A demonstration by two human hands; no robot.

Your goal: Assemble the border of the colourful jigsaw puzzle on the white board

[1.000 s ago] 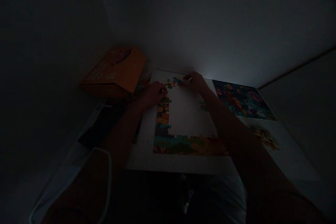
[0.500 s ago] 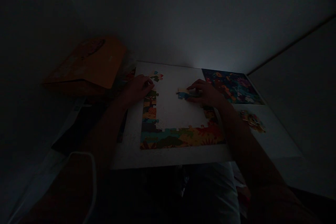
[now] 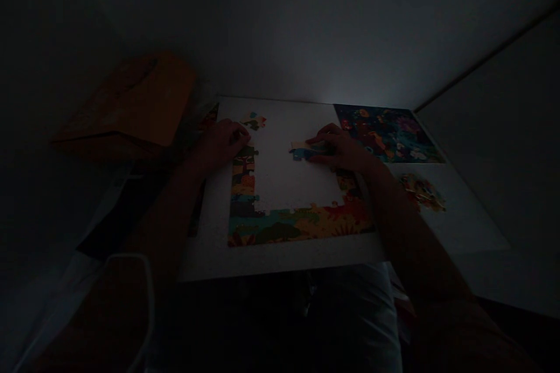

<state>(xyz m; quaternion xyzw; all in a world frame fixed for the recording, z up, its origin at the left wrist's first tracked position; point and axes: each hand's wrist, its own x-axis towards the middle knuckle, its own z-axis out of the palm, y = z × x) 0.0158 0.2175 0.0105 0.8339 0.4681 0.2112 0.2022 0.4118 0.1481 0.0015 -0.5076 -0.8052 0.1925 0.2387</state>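
So, border work looks to be the step in hand. A blue-and-cream puzzle section (image 3: 300, 152) is gripped between thumb and fingers of the right hand (image 3: 343, 150), its free end jutting out left of the fingertips; whether it is lifted or flat on the table (image 3: 210, 256) can't be told. The left hand (image 3: 222, 141) is curled at the top of the left border column (image 3: 243, 178); too dark to tell if anything is pinched. Just beyond the left fingers a small cluster (image 3: 254, 121) is seen, its link to the column hidden. On the near side of both sets of fingers the bottom border strip (image 3: 280, 232) is laid out; the right border column (image 3: 349, 182) is partly covered by the right wrist. Next move probably calls for tabs to be matched and the section squared up before any pressing
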